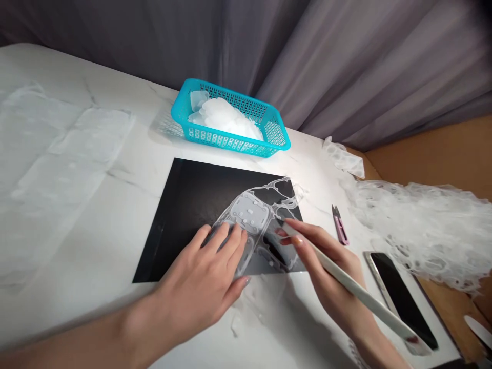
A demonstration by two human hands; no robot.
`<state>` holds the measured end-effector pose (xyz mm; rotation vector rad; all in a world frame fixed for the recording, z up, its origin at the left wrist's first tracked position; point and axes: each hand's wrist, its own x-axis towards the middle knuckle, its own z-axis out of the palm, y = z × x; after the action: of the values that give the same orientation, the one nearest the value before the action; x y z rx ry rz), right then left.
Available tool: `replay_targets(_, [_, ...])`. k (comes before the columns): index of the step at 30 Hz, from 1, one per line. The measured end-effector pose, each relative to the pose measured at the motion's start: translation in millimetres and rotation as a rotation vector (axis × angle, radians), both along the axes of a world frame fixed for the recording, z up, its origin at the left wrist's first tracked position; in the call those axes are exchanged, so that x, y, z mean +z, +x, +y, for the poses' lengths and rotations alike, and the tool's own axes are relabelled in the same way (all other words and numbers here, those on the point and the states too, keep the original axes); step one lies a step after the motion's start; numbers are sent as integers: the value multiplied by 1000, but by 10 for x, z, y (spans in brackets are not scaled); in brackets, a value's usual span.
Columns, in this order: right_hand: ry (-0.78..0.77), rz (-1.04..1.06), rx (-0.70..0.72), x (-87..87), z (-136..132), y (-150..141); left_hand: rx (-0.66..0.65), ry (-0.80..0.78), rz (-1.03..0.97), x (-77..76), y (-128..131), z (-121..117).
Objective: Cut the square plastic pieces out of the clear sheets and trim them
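Note:
A translucent moulded sheet with rounded shapes and thin webbing lies on a black mat. My left hand rests flat on the sheet's near left part, fingers stretched out and holding nothing. In my right hand is a long, slim, pale-handled tool, gripped like a pen. Its dark tip is low over the sheet, just right of a rounded panel; whether it touches cannot be made out. My left fingers cover some of the sheet.
A turquoise basket holding a pile of translucent white pieces stands behind the mat. To the right are small pink-handled snips, a phone and a heap of webbed scraps. More translucent sheets lie at the left.

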<state>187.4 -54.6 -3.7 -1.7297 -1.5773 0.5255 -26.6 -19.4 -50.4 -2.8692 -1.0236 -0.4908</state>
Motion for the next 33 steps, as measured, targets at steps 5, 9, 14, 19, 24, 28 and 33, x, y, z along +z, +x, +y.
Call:
replay_targets(5, [-125, 45, 195, -66, 118, -146, -1, 3, -18, -29, -14, 14])
replay_targets(9, [-101, -22, 329, -111, 167, -149, 1, 16, -23, -49, -19, -5])
replay_targets(14, [-90, -109, 404, -70, 219, -166, 4, 31, -23, -38, -21, -4])
replay_targets(19, [-102, -163, 417, -41, 227, -181, -1, 35, -30, -36, -10, 4])
replay_targets(24, [-25, -199, 433, -81, 239, -205, 1, 28, -43, -31, 0, 12])
replay_targets(28, [131, -249, 469, -149, 275, -257, 2, 39, -65, -47, -3, 0])
replay_targets(33, [241, -360, 526, -166, 270, -324, 3, 48, -105, -85, 9, -15])
